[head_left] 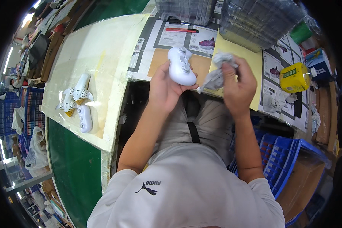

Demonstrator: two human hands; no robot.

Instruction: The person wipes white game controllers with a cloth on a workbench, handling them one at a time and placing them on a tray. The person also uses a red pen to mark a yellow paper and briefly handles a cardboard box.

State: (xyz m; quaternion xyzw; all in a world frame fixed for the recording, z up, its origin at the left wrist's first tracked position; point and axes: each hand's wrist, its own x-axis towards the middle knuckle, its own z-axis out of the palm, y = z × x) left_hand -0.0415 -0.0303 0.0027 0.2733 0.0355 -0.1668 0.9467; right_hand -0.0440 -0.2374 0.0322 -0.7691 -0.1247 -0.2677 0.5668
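Note:
A white game controller (181, 72) with two small sticks rests in my left hand (162, 90), whose fingers are curled round its lower end. It is held up over the near edge of the table. In my right hand (239, 87) a crumpled grey-white cloth (213, 79) is pinched between thumb and fingers. The cloth hangs just right of the controller, apart from it. Under both hands lie a brown sheet (161, 62) and a yellow sheet (254, 70).
On the left table stand white toys with spotted fins (76, 91) beside another white controller (85, 118). Stacked clear plastic trays (254, 24) line the back. A red pen-like tool (182, 30), a yellow container (294, 78) and a second cloth (275, 102) lie around. A blue crate (281, 152) stands lower right.

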